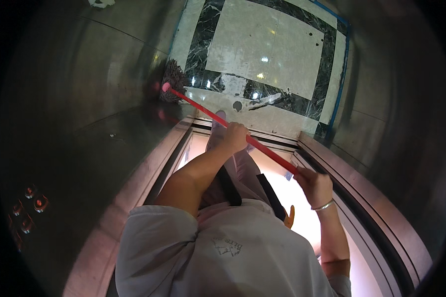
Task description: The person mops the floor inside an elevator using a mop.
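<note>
Both my hands grip the red pole of a mop. My left hand closes around the middle of the pole. Farther up, my right hand, with a bracelet at the wrist, holds its upper end. The dark grey string mop head with its pink socket lies on the floor in the left corner, against the metal wall. Under it and to its right spreads a marble floor with a dark veined border, shiny in places. Dark marks and a broken pale patch show near the doorway.
I stand at a lift doorway, with the metal door sill across it and door frames on both sides. Metal walls enclose the floor. Lit round buttons sit at lower left. A white scrap shows at the top left.
</note>
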A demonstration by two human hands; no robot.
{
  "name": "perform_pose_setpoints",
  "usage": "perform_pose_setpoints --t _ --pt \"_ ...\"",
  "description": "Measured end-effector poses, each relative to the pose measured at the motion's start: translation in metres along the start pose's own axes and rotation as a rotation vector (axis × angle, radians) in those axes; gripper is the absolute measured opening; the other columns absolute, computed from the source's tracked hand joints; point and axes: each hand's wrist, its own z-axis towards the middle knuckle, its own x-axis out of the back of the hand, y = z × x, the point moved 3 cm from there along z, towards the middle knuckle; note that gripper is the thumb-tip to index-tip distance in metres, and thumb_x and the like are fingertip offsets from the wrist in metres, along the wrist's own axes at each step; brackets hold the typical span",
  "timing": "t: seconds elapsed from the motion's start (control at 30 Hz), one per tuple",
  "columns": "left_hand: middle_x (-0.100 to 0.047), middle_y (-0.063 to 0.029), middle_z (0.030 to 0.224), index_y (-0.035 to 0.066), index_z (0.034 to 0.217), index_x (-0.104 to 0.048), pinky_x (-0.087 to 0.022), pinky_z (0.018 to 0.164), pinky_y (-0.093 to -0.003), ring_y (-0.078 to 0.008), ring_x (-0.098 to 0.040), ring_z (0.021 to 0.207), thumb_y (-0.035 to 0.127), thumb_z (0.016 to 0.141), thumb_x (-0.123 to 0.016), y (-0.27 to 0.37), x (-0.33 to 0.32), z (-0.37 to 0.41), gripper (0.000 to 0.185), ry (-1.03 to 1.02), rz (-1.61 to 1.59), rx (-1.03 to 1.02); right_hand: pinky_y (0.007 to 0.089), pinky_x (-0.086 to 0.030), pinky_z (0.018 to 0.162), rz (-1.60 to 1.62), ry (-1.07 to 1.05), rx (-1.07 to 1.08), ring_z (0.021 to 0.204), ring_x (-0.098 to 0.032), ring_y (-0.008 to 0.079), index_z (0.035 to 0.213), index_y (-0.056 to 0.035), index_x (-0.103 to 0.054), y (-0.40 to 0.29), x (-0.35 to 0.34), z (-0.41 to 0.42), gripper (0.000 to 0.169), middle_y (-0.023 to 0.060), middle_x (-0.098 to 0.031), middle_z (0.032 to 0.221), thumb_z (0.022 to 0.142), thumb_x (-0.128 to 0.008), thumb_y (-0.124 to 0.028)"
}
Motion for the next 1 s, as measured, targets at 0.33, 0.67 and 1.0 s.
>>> perform_pose_setpoints --t 0.33,0.67,1.0 --pt "-0.060 -0.0119 0.071 0.008 0.064 -0.065 -0.039 0.071 -0.0449 -0.0293 -0.057 0.075 0.011 0.058 -0.058 0.200 -0.143 0.007 0.010 -0.264 0.032 -0.303 0.0319 -0.045 0.054 -0.072 0.142 -0.338 0.056 -0.058 0.0282 0.081 -0.0011 -0.065 0.086 0.082 -0.154 0.017 0.0170 -0.060 0.065 0.065 -0.066 -0.006" --pt "-0.063 -0.0126 0.083 0.009 0.077 -0.066 -0.044 0.078 -0.0400 -0.0297 -0.058 0.087 0.012 0.067 -0.056 0.341 -0.246 -0.010 0.014 -0.627 -0.005 -0.709 0.0246 -0.042 0.047 0.150 0.368 -0.899 0.047 -0.054 0.0121 0.084 0.0014 -0.066 0.136 0.053 -0.288 0.017 0.0103 -0.061 0.056 0.070 -0.064 -0.007" --pt "-0.063 -0.0131 0.085 0.010 0.081 -0.066 -0.045 0.076 -0.0404 -0.0296 -0.059 0.086 0.016 0.065 -0.060 0.302 -0.228 0.033 0.019 -0.617 0.211 -0.632 0.0231 -0.041 0.045 0.485 0.371 -0.844 0.046 -0.052 0.0099 0.089 0.0000 -0.067 0.198 0.022 -0.260 0.020 0.0092 -0.060 0.056 0.072 -0.066 -0.012"
